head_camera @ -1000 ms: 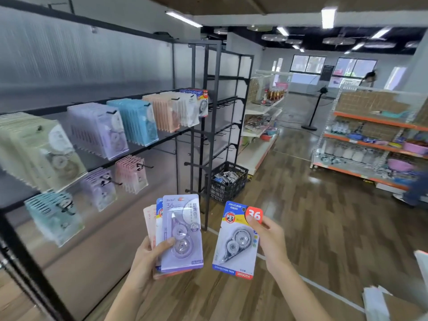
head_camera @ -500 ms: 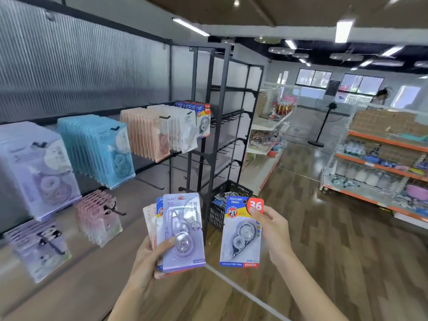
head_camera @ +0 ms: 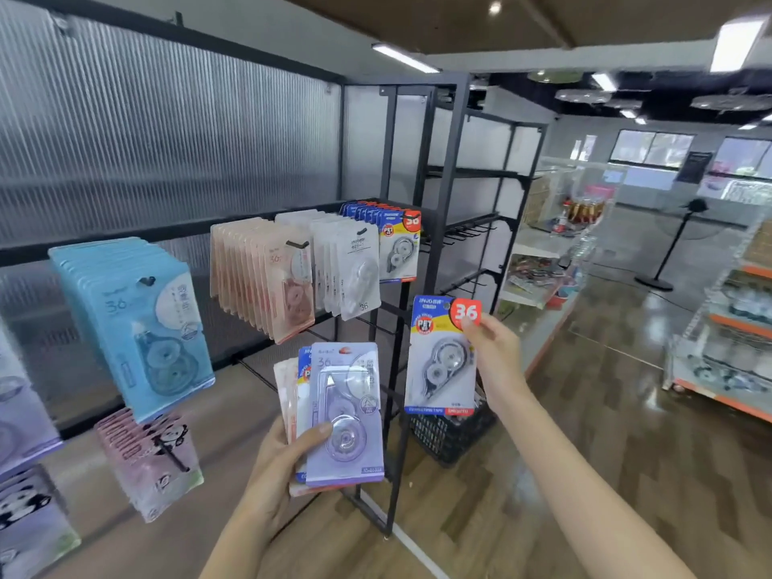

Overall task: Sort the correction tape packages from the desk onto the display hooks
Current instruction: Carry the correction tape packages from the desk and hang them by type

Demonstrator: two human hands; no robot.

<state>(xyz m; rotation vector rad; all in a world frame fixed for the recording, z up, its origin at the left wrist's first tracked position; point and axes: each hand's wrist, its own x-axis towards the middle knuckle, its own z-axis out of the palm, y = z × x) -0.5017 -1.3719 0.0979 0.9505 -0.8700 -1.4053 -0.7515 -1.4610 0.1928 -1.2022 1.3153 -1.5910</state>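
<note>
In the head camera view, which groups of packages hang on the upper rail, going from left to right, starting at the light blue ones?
light blue packages → peach packages → white packages → blue-and-red packages, which look the same as the single package in the right hand.
</note>
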